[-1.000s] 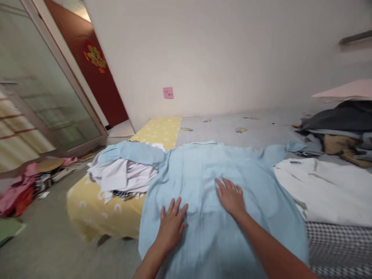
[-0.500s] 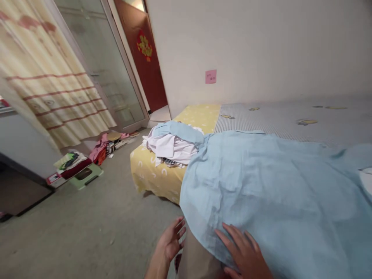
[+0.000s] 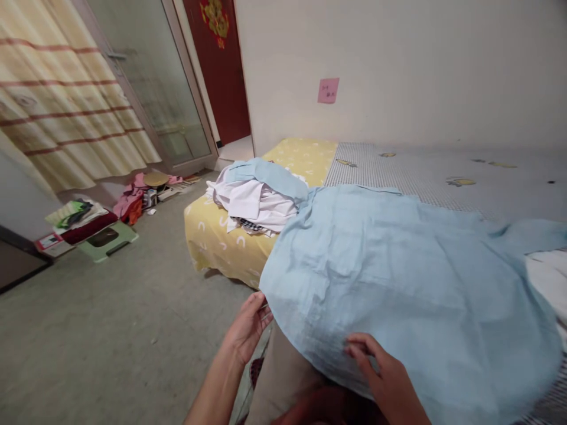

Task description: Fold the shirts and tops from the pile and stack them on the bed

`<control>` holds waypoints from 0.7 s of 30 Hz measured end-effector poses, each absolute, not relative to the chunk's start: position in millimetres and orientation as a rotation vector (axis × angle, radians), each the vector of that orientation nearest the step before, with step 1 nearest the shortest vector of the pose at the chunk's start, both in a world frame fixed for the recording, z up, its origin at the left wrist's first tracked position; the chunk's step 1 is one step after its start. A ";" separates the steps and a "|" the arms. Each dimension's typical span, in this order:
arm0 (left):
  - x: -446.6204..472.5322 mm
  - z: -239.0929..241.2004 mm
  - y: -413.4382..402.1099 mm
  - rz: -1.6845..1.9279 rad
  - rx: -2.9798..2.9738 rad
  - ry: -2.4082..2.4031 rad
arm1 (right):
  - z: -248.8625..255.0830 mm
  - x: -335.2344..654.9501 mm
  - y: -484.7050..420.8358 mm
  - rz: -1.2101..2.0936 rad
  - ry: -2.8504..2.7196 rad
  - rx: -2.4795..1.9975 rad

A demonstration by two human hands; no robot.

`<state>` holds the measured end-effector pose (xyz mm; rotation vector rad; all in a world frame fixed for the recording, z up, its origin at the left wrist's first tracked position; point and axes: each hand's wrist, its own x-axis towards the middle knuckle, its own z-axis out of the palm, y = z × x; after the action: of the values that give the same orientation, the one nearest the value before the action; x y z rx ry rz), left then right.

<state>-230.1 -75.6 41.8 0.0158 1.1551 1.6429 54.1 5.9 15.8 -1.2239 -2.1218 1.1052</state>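
A light blue shirt (image 3: 398,277) lies spread flat over the bed, its hem hanging over the near edge. My left hand (image 3: 245,324) is at the hem's left corner, fingers curled and touching the edge of the cloth. My right hand (image 3: 383,375) rests on the hem lower down, fingers bent and pinching the fabric. One blue sleeve lies over a heap of white clothes (image 3: 257,203) on the bed's yellow end.
The bed (image 3: 420,168) has a checked sheet and a yellow part (image 3: 224,248) at its left end. More white cloth (image 3: 547,274) lies at the right. Bare grey floor stretches left, with a green stool (image 3: 106,239) and clutter by the striped curtain (image 3: 57,118) and glass door.
Both hands have slid from the middle of the shirt down to its near hem, and their fingers have closed on the edge. My view has turned to the left.
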 end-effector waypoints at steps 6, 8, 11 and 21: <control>-219.0 69.9 -63.7 1.612 0.096 0.903 | 2.4 3.8 -8.8 0.983 -2.396 -0.911; -216.8 71.7 -57.6 1.605 0.136 0.903 | -4.5 -9.5 -3.1 0.952 -2.384 -0.985; -217.6 63.8 -53.3 1.586 0.192 1.011 | 0.8 -16.3 15.0 1.110 -2.163 -1.099; -179.7 19.0 -84.6 1.687 0.087 1.470 | 99.5 -9.2 64.3 1.260 -1.684 -1.065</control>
<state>-179.7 -84.6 19.0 0.0868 1.4696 1.6869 -9.2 64.3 99.5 -1.0650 -1.6842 1.2598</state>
